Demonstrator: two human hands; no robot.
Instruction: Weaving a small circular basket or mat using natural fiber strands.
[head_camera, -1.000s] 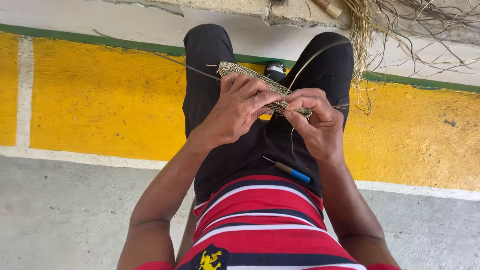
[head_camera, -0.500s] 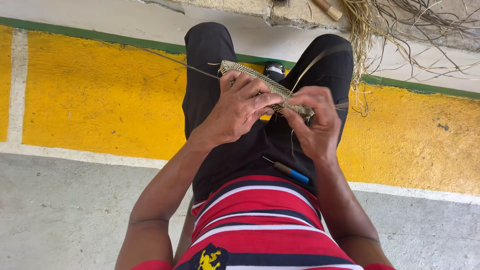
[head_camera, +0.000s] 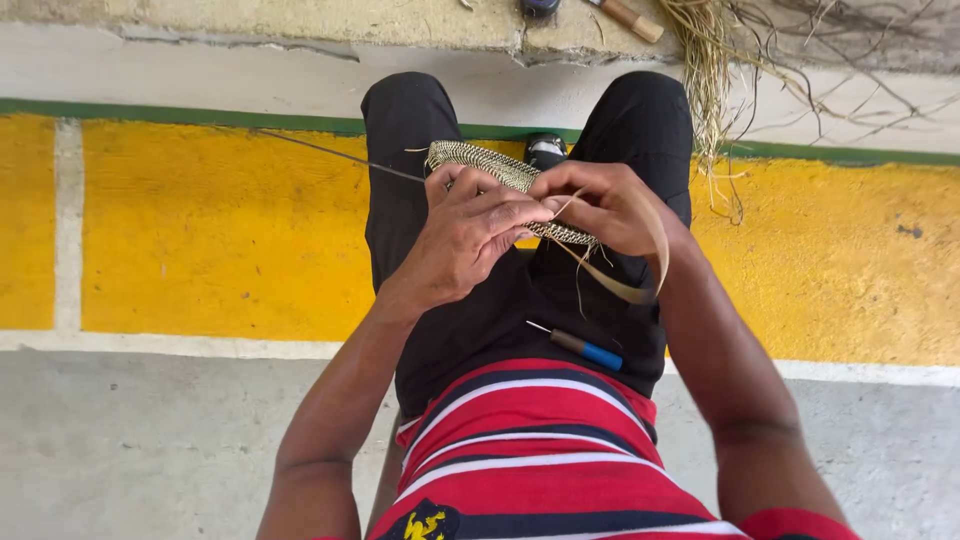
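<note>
**Weaving a straw band over the lap**

The left hand (head_camera: 470, 235) clamps the woven straw band (head_camera: 500, 180) steady above the knees. At its 3 o'clock, the right hand (head_camera: 605, 205) pinches a loose straw strand (head_camera: 640, 285), keeping it taut. A blue-handled awl (head_camera: 585, 350) rests on the lap, within reach.

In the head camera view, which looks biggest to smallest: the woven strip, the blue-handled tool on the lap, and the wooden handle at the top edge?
1. Woven strip, longest, held by the left hand and right hand.
2. Blue-handled tool.
3. Wooden handle, but it is cut off and farther away, so unsure.
</note>
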